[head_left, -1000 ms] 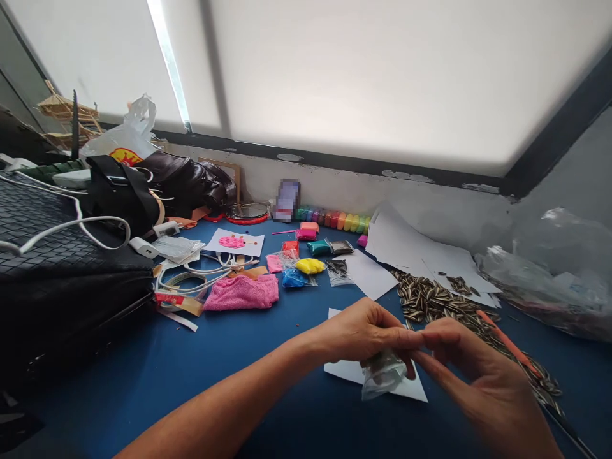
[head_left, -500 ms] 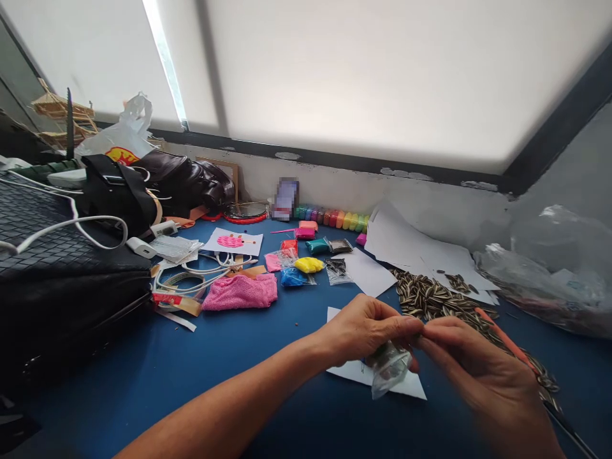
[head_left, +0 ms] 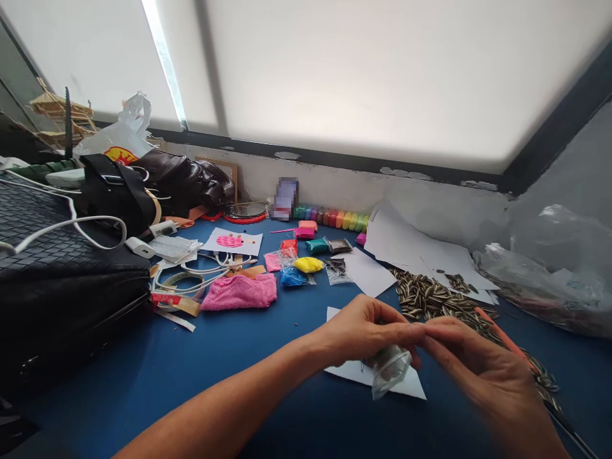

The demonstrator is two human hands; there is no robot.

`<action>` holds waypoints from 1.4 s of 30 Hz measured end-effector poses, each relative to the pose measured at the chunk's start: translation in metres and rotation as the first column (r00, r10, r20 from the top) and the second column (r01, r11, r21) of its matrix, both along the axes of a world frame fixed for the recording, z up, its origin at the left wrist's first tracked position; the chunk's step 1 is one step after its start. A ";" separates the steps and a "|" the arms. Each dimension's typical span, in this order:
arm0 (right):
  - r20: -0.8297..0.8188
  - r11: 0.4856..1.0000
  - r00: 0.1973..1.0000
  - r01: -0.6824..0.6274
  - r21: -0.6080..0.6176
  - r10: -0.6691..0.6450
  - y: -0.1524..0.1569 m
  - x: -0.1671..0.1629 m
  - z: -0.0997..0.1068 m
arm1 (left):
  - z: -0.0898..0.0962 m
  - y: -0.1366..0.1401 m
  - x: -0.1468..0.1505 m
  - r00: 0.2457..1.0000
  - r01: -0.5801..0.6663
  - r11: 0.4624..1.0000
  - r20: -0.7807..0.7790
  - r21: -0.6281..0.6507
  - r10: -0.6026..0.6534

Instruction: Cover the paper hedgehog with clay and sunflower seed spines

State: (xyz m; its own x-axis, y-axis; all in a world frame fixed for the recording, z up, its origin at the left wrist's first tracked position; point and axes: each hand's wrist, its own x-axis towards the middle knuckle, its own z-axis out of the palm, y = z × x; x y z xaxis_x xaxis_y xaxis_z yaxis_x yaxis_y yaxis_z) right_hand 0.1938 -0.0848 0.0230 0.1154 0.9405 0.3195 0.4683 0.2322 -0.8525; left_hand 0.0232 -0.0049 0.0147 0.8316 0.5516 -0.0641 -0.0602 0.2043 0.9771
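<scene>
Clear plastic bag [head_left: 391, 371], crinkled, narrowing downward

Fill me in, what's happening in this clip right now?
A person's left hand holds a small clear bag over a white sheet on a blue table. The fingertips of the right hand meet those of the left; anything pinched between them is hidden. Beyond the right hand lies a pile of striped seeds. A yellow packet and pink cloth lie further left.
</scene>
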 end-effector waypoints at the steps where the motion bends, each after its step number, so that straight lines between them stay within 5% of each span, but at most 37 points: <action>1: 0.003 1.000 1.000 -0.005 -0.003 0.005 0.001 0.000 0.002 | 0.000 0.000 0.000 1.000 0.000 1.000 0.002 -0.015 0.000; 13: -0.055 0.996 0.998 0.008 -0.091 -0.013 0.000 -0.001 0.000 | 0.006 0.001 0.003 0.988 -0.151 0.989 -0.034 0.000 0.151; 19: -0.113 0.979 0.980 0.147 -0.139 -0.163 0.001 0.000 -0.003 | 0.008 0.004 -0.002 0.996 -0.090 0.988 0.016 -0.126 0.093; 27: -0.139 0.969 0.990 0.005 -0.246 -0.041 0.005 0.005 -0.001 | 0.002 0.004 -0.006 0.998 0.061 0.997 0.018 -0.045 -0.060; 37: 0.170 0.990 0.976 0.134 0.032 -0.137 0.001 0.008 -0.004 | 0.018 0.005 -0.014 0.985 0.157 0.976 -0.101 0.152 -0.143; 42: 0.184 0.997 0.979 0.083 0.008 -0.083 0.001 0.012 -0.010 | 0.016 0.009 -0.016 0.989 0.113 0.967 -0.122 0.229 -0.087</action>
State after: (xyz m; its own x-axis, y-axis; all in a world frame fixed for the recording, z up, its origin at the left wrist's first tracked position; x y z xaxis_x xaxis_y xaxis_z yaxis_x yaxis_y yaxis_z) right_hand 0.2058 -0.0839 0.0130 0.1321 0.9300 0.3431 0.6351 0.1864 -0.7496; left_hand 0.0070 0.0045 0.0305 0.8783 0.4766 -0.0367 0.0590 -0.0319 0.9977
